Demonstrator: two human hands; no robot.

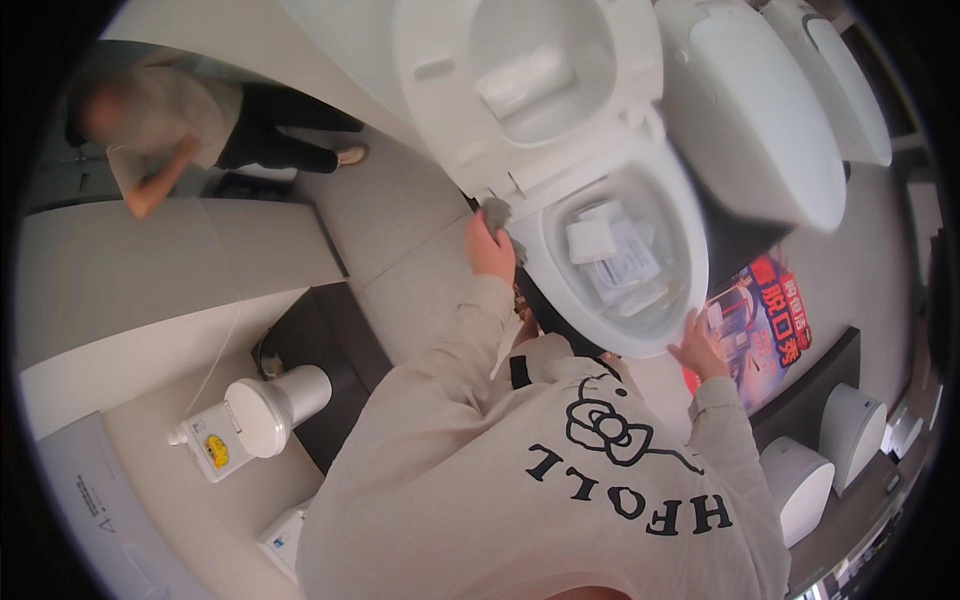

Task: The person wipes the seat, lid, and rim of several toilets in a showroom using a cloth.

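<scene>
Before me stands a white ceramic toilet (536,244) with its seat (442,97) and lid (547,45) raised. My left hand (491,251) grips a crumpled grey cloth (496,214) at the left side of the toilet, close to the seat hinge. On the front right of the rim rests my right hand (699,349), fingers spread along its edge, with nothing in its grasp. Inside the bowl lie a small white block-shaped item (590,240), printed papers (628,261) and what looks like clear plastic packaging (643,300).
More white toilets (750,112) stand close on the right. A colourful printed poster (757,330) lies beyond my right hand. At left are a low partition (150,262) and a two-piece toilet (259,416). Another person (180,120) stands past the partition.
</scene>
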